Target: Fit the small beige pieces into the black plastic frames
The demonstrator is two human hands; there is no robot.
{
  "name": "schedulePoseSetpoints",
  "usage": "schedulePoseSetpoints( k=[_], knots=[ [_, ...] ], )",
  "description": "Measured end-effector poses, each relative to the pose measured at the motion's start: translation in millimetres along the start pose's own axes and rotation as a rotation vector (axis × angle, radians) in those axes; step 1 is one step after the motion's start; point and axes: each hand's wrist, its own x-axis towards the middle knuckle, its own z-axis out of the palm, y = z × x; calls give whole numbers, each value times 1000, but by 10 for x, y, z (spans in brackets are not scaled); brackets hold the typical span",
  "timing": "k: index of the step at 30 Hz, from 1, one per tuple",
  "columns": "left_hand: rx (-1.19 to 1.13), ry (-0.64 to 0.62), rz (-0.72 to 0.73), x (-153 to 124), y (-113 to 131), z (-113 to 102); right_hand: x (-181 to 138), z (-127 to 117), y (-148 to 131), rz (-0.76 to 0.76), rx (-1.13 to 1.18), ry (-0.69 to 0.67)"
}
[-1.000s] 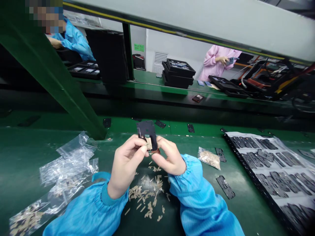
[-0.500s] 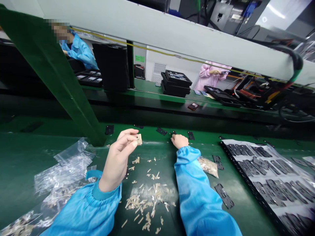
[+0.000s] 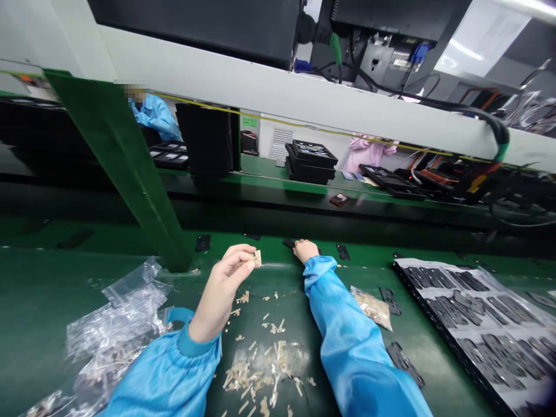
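My left hand is raised over the bench, thumb and fingers pinched on a small beige flat piece. Farther forward, my right hand reaches to the bench's back strip, its fingers curled down onto a thin black plate that pokes out at their left. Another dark part shows just right of that hand, mostly covered. Below and between the hands lies a loose scatter of beige pieces. Another black plate rests right of my right hand, and one more lies beyond my left hand.
Crumpled clear plastic bags lie at left, beside a slanting green post. A bag of beige pieces is right of my right forearm. At far right stands a tray with rows of black plates. Two people work beyond.
The view has tilted upward. My right hand has shifted left along the back strip to a neighbouring black plate. My left hand still pinches the beige piece.
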Motion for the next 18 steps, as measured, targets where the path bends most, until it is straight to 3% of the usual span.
schedulePoseSetpoints(
  k=[3, 6, 10, 12, 16, 18],
  knots=[
    [163, -24, 28, 27, -41, 8, -180, -210, -46, -82, 15, 50],
    [505, -62, 145, 53, -81, 11, -466, -447, -154, -274, 56, 109],
    [817, -232, 271, 67, -104, 39, -855, -684, -263, -520, 119, 180],
    [818, -292, 291, 60, -95, 65, -998, -730, -291, -558, 183, 336],
    [582, -255, 233, 36, -52, 101, -1222, -681, -402, -355, 413, 796],
    [479, -189, 211, 17, -26, 108, -1317, -627, -493, -354, 511, 857]
  ],
)
